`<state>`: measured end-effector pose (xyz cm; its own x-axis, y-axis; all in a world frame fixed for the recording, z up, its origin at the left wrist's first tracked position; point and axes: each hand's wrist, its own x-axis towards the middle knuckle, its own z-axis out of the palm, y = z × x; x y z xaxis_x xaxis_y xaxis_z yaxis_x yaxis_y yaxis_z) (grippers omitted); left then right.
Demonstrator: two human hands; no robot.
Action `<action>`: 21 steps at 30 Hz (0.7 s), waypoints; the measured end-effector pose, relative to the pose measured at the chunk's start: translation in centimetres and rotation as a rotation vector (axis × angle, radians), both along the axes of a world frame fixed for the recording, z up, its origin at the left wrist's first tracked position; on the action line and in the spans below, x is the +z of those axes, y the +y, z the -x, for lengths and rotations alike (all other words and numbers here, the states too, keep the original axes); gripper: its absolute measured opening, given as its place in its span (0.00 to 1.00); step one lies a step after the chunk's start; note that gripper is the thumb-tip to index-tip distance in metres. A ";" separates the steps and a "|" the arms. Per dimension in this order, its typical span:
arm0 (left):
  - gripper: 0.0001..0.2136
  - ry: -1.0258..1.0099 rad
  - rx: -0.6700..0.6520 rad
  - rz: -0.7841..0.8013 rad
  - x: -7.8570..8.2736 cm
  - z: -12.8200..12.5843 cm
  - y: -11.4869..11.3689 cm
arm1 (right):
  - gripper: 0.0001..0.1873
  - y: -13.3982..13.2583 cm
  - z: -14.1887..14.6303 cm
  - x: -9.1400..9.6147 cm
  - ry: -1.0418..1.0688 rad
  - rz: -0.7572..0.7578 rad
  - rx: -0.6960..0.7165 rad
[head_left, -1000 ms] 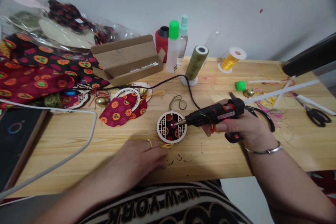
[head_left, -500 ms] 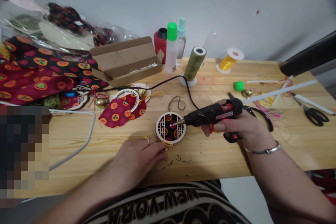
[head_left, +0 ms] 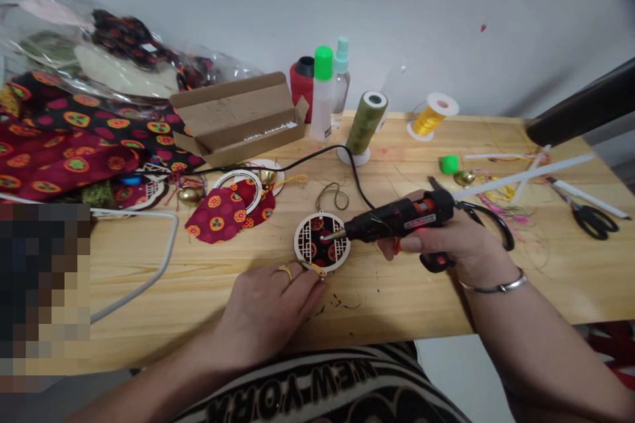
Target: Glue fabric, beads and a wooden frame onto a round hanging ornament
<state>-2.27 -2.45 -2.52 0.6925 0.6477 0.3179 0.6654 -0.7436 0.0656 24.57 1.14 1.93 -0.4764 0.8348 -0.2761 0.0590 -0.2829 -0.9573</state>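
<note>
My right hand (head_left: 456, 238) grips a black hot glue gun (head_left: 397, 220) with a finger on its trigger. The gun's nozzle touches the middle of a round wooden lattice ornament (head_left: 321, 242) backed with red patterned fabric, lying on the wooden table (head_left: 208, 277). My left hand (head_left: 270, 307), wearing a gold ring, rests on the table just below the ornament. Its fingers are curled together and pinch a yellow cord (head_left: 315, 269) at the ornament's lower edge.
Red fabric circles and wooden rings (head_left: 233, 201) lie to the left, a cardboard box (head_left: 238, 117) and fabric piles (head_left: 74, 139) behind. Bottles (head_left: 322, 92), thread spools (head_left: 366, 122) and a yellow spool (head_left: 431, 115) stand at the back. Scissors (head_left: 590, 217) and white glue sticks (head_left: 526, 175) lie right.
My left hand has slid slightly right, closer to the ornament's lower edge. The glue gun has held its place on the ornament.
</note>
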 end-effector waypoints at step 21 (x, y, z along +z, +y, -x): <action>0.12 0.017 -0.123 0.227 -0.2 0.6 -0.2 | 0.16 -0.3 -0.4 -0.5 0.030 -0.009 0.000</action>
